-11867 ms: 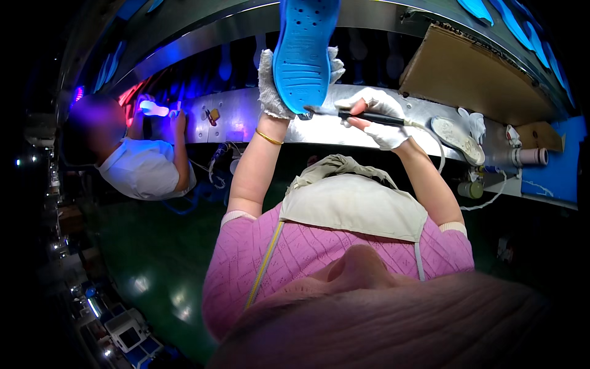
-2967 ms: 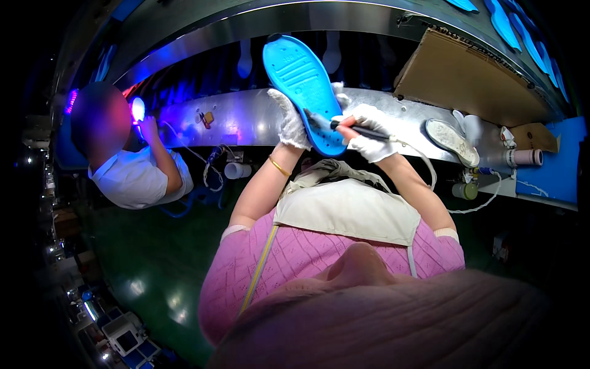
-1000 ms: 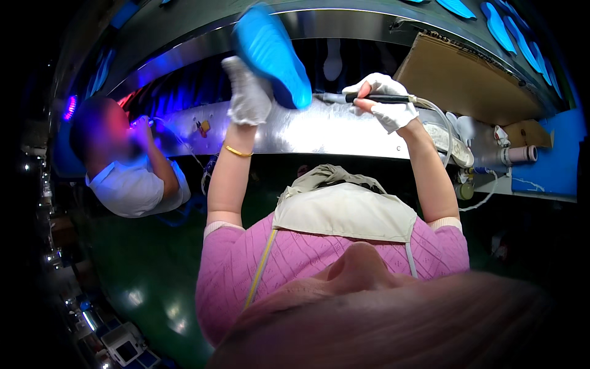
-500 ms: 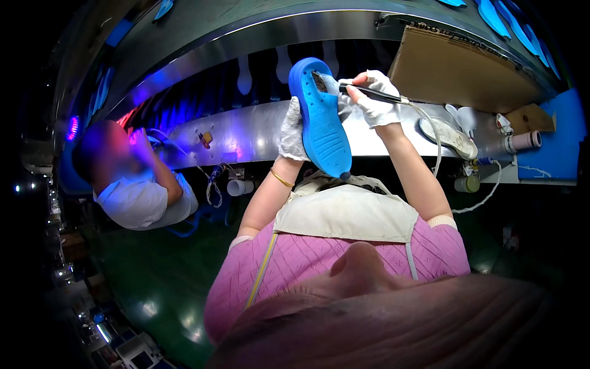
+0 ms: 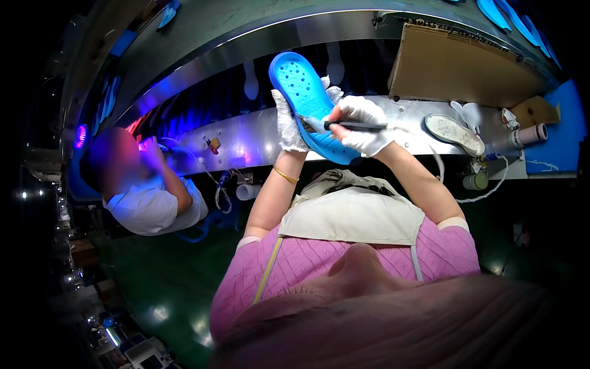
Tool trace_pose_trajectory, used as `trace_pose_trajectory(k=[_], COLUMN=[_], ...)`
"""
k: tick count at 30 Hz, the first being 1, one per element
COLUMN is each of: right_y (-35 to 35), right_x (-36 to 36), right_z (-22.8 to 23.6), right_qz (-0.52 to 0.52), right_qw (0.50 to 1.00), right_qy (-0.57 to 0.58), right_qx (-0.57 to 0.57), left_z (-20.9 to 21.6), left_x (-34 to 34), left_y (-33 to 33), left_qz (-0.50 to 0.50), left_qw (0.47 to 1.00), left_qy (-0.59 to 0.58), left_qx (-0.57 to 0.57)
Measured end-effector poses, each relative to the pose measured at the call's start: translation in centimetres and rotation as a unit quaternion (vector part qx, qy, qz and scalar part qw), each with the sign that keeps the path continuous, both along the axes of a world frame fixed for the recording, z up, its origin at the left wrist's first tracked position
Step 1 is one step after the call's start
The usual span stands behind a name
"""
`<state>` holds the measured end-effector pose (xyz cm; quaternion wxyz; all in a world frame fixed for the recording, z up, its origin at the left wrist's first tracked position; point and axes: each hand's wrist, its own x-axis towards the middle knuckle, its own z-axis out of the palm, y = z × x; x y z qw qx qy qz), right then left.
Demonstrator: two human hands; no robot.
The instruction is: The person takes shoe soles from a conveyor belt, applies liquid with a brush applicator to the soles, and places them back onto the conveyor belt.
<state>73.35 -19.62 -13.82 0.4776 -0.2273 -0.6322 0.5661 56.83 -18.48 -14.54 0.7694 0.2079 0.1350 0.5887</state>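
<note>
My left hand point(image 5: 287, 126), in a white glove, supports a blue shoe sole point(image 5: 301, 83) from beneath and along its left side, over the front of the metal bench. The sole's far end carries several small round holes; its near end is partly covered by my right hand. My gloved right hand point(image 5: 365, 123) pinches a brush point(image 5: 353, 126) with a black handle and a pale tip. The brush tip meets the sole near its middle, beside a dark brownish patch. A pale tube runs from the brush handle toward the bench.
To the right, a whitish sole-shaped piece point(image 5: 455, 134) lies on the metal bench point(image 5: 409, 114). A cardboard sheet point(image 5: 467, 67) stands behind it, and a pinkish roll point(image 5: 533, 134) lies farther right. Another person point(image 5: 153, 203) sits at the left. Blue pieces point(image 5: 495, 13) rest on the far belt.
The sole has been turned and shifted left, so a different, holed end points away. My right hand and the brush have moved nearer, from the sole's far end to its middle.
</note>
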Motion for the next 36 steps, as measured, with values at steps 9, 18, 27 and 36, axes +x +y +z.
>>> trace_pose_trajectory(k=[9,18,27,36], right_y=[-0.7,0.1,0.6,-0.8], right_x=[0.6,0.9,0.8,-0.7], right_z=[0.1,0.8,-1.4,-1.1], right_qz=[-0.049,-0.011,-0.06,-0.088], right_qw=[0.996,0.992,0.997,0.995], right_qy=[-0.079,-0.025,0.026,0.033], right_qx=[0.012,-0.123,0.047,0.026], left_z=[-0.6,-0.6,0.7,0.9], left_x=[-2.1,-3.5,0.1,-0.4], left_y=[1.4,1.5,-2.0,-0.2], left_qz=[0.039,0.017,0.02,0.08], left_qw=[0.999,0.998,0.999,0.99], left_qy=[0.029,-0.059,0.013,0.017], left_qx=[-0.004,-0.011,0.037,0.111])
